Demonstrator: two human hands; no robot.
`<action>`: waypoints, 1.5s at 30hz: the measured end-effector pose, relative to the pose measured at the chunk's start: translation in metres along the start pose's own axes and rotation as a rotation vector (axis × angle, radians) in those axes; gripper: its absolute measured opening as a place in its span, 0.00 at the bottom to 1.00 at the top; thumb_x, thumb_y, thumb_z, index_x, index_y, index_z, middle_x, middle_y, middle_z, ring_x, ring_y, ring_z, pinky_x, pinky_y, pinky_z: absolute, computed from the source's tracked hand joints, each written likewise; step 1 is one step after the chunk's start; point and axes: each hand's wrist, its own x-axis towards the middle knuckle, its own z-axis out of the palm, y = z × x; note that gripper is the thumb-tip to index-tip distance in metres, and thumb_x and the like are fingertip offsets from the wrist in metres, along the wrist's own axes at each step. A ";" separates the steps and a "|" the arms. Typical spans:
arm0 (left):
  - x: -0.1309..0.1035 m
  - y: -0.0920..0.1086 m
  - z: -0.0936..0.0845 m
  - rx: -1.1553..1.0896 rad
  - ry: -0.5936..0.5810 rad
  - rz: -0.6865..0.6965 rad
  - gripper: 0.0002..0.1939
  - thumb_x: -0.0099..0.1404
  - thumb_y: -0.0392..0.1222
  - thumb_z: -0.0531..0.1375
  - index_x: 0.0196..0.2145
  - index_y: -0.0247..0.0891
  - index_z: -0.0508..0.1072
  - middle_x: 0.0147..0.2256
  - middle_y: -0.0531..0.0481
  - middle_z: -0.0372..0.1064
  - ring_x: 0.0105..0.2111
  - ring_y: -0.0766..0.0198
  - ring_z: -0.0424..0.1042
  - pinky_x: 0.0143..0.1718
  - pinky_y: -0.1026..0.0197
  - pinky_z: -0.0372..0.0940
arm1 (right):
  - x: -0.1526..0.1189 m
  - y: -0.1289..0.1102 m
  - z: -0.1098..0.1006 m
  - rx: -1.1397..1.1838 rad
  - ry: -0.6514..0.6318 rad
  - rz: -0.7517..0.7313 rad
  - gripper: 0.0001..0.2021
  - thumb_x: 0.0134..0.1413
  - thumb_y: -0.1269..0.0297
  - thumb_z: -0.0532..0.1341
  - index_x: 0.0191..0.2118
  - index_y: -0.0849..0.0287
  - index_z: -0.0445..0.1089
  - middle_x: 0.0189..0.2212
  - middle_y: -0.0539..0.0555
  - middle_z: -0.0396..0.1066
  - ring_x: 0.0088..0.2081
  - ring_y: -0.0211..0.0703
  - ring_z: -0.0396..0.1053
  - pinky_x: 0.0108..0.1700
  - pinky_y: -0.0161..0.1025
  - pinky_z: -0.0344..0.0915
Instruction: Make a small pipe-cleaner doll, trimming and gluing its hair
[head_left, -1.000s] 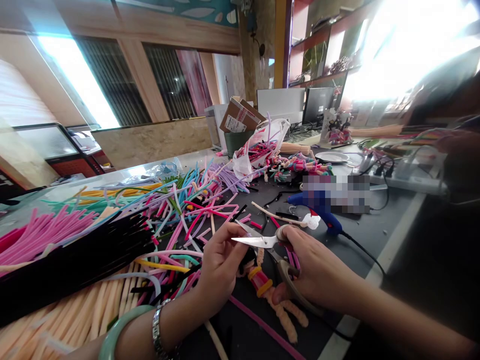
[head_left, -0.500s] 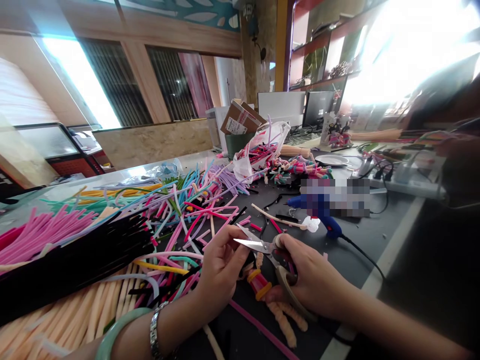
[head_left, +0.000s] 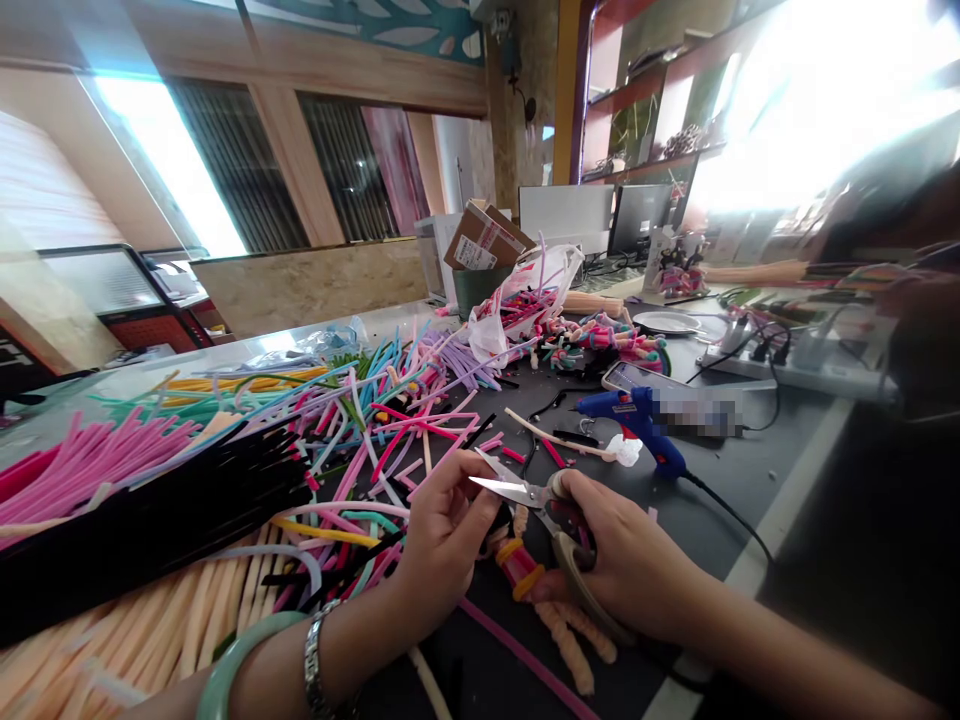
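Observation:
My right hand (head_left: 626, 560) has its fingers through the handles of a pair of scissors (head_left: 525, 492); the blades are parted and point left at the fingertips of my left hand (head_left: 450, 535). Those left fingers are pinched around the upper end of a small pipe-cleaner doll (head_left: 519, 570), hiding most of its head, where a bit of black shows. Red and orange wrap the doll's body, and its peach legs hang toward me below the scissors. One right fingertip touches the doll's lower body.
Loose coloured pipe cleaners (head_left: 409, 420) cover the table's left and middle. A black bundle (head_left: 165, 510) lies over peach ones (head_left: 187, 600). At the right are a blue glue gun (head_left: 637, 415) with a cord, a phone (head_left: 697, 410) and a power strip (head_left: 802, 365). Finished-looking dolls (head_left: 607, 340) lie behind.
The view has shifted very slightly. Both hands, the scissors and the doll keep almost the same position.

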 end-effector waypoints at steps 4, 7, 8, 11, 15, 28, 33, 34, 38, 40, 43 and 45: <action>0.000 -0.002 0.000 0.024 0.002 0.010 0.08 0.61 0.43 0.59 0.28 0.37 0.66 0.24 0.53 0.62 0.23 0.69 0.61 0.22 0.67 0.58 | 0.000 -0.001 -0.001 -0.007 -0.012 0.013 0.27 0.37 0.43 0.68 0.37 0.57 0.61 0.34 0.55 0.70 0.34 0.49 0.67 0.36 0.43 0.63; 0.000 -0.002 0.000 0.024 -0.005 0.012 0.07 0.62 0.42 0.59 0.28 0.37 0.66 0.24 0.54 0.61 0.21 0.70 0.60 0.21 0.67 0.58 | 0.000 -0.001 -0.001 -0.007 -0.029 0.016 0.28 0.36 0.43 0.68 0.37 0.57 0.61 0.34 0.54 0.69 0.34 0.48 0.67 0.36 0.42 0.63; 0.000 -0.002 0.000 0.022 -0.007 0.010 0.07 0.62 0.42 0.58 0.28 0.37 0.66 0.23 0.54 0.60 0.21 0.70 0.60 0.21 0.68 0.58 | 0.000 -0.001 -0.001 -0.007 -0.032 0.016 0.28 0.36 0.43 0.68 0.37 0.57 0.61 0.34 0.54 0.69 0.34 0.48 0.67 0.36 0.42 0.63; -0.002 -0.001 0.000 0.017 -0.008 0.006 0.07 0.62 0.42 0.58 0.28 0.38 0.65 0.22 0.55 0.59 0.20 0.71 0.58 0.19 0.68 0.57 | 0.000 -0.001 -0.001 -0.010 -0.029 0.015 0.28 0.36 0.42 0.68 0.37 0.57 0.61 0.34 0.54 0.69 0.34 0.48 0.67 0.36 0.42 0.63; -0.003 0.000 0.000 0.044 -0.022 -0.007 0.08 0.62 0.43 0.57 0.28 0.38 0.64 0.22 0.56 0.58 0.19 0.71 0.57 0.18 0.69 0.56 | -0.001 -0.001 -0.001 -0.007 -0.026 0.011 0.28 0.37 0.43 0.68 0.37 0.58 0.61 0.34 0.53 0.69 0.35 0.48 0.67 0.36 0.42 0.62; -0.004 -0.003 -0.002 0.117 -0.072 0.051 0.05 0.65 0.41 0.52 0.31 0.39 0.61 0.23 0.58 0.54 0.18 0.72 0.54 0.21 0.67 0.56 | -0.001 -0.001 -0.001 -0.026 -0.043 0.018 0.27 0.38 0.43 0.68 0.37 0.58 0.60 0.33 0.52 0.68 0.35 0.47 0.66 0.36 0.41 0.61; -0.005 -0.004 -0.003 0.142 -0.040 0.055 0.05 0.65 0.41 0.52 0.32 0.38 0.61 0.23 0.58 0.55 0.19 0.72 0.55 0.22 0.67 0.57 | -0.001 -0.001 -0.001 -0.025 -0.048 0.026 0.27 0.37 0.43 0.68 0.37 0.58 0.61 0.33 0.52 0.68 0.35 0.48 0.66 0.36 0.41 0.61; -0.005 -0.003 -0.003 0.156 -0.029 0.053 0.05 0.65 0.41 0.53 0.32 0.38 0.62 0.24 0.57 0.56 0.20 0.71 0.56 0.22 0.67 0.58 | -0.001 -0.001 -0.001 -0.024 -0.048 0.028 0.27 0.37 0.43 0.68 0.37 0.58 0.61 0.33 0.53 0.68 0.35 0.48 0.66 0.36 0.41 0.61; -0.005 -0.003 -0.003 0.187 -0.011 0.038 0.05 0.64 0.42 0.53 0.34 0.37 0.63 0.24 0.55 0.59 0.21 0.70 0.58 0.22 0.67 0.58 | -0.002 -0.002 -0.001 -0.021 -0.041 0.041 0.28 0.37 0.43 0.68 0.37 0.58 0.60 0.34 0.53 0.68 0.35 0.48 0.66 0.37 0.42 0.61; -0.004 -0.003 -0.002 0.175 -0.023 0.035 0.05 0.65 0.42 0.53 0.34 0.37 0.63 0.23 0.56 0.58 0.20 0.70 0.57 0.21 0.67 0.57 | -0.002 -0.002 -0.001 -0.020 -0.044 0.045 0.28 0.37 0.44 0.68 0.37 0.58 0.60 0.34 0.54 0.68 0.35 0.48 0.66 0.37 0.42 0.61; -0.003 -0.002 -0.001 0.163 -0.030 0.057 0.05 0.65 0.42 0.53 0.34 0.37 0.63 0.24 0.56 0.57 0.21 0.70 0.57 0.21 0.67 0.57 | -0.002 -0.002 -0.001 -0.020 -0.046 0.046 0.28 0.38 0.44 0.68 0.38 0.57 0.60 0.35 0.54 0.68 0.35 0.49 0.66 0.37 0.42 0.61; -0.003 -0.002 -0.001 0.158 -0.034 0.080 0.05 0.65 0.42 0.53 0.34 0.37 0.62 0.24 0.56 0.57 0.21 0.70 0.57 0.22 0.67 0.58 | -0.002 -0.002 -0.001 -0.025 -0.044 0.046 0.27 0.38 0.45 0.68 0.38 0.57 0.60 0.34 0.54 0.68 0.35 0.49 0.66 0.37 0.42 0.61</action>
